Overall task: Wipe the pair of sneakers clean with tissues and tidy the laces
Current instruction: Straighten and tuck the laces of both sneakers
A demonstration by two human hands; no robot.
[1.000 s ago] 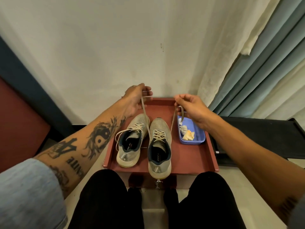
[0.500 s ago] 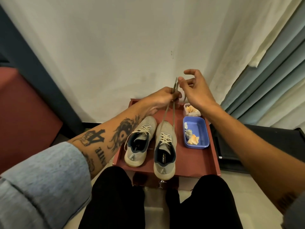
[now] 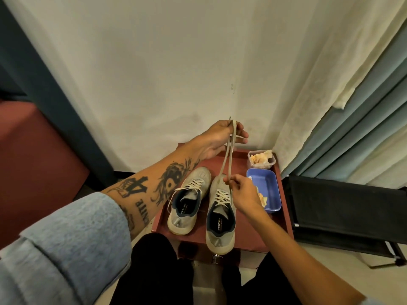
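Note:
Two grey sneakers stand side by side on a red table [image 3: 248, 236], toes toward the wall. The left sneaker [image 3: 189, 201] has loose pale laces. The right sneaker [image 3: 221, 216] overhangs the near edge, and both its lace ends [image 3: 228, 159] are pulled up taut. My left hand [image 3: 222, 137] grips the two lace ends together high above the toe. My right hand [image 3: 240, 192] pinches the same laces low down, just above the eyelets.
A blue tray [image 3: 267, 183] with crumpled used tissues sits right of the shoes, and a clear tub [image 3: 261, 160] of tissues stands behind it. A wall and curtain are close behind. A black folding frame [image 3: 341, 214] is at the right, my knees below.
My right hand has let go of the lace ends at the top and dropped down to pinch the laces near the shoe. My left hand now holds both ends up alone.

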